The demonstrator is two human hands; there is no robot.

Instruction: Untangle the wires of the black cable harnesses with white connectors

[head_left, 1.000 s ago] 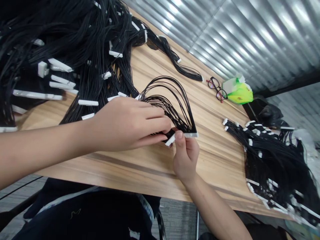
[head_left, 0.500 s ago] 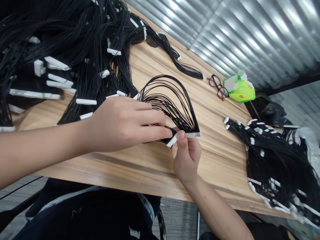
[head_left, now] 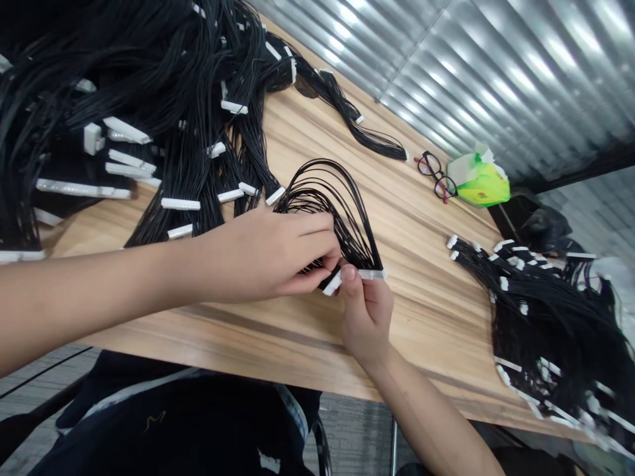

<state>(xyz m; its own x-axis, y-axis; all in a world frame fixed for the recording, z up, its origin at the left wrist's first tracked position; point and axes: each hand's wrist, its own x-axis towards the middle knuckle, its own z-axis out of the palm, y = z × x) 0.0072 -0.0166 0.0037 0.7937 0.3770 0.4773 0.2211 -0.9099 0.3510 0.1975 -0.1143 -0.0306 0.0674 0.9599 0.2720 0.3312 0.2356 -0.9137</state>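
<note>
The left hand (head_left: pixel 260 254) is closing around a looped black wire bundle (head_left: pixel 322 192) while the right hand (head_left: pixel 367 314) is pinching its white connector (head_left: pixel 372 274) above the wooden bench (head_left: pixel 436 317).

Black wires (head_left: pixel 337 211) end in white plastic connectors (head_left: pixel 372 274) on a desk (head_left: pixel 421 317) of pale honey wood, streaked lengthwise with darker brown grain. Nearby lie glasses (head_left: pixel 435 177) with black-and-red frames and a neon green-and-yellow packet (head_left: pixel 482 188) topped with white, against a silver corrugated wall (head_left: pixel 496 79) banded with bright reflections.
</note>
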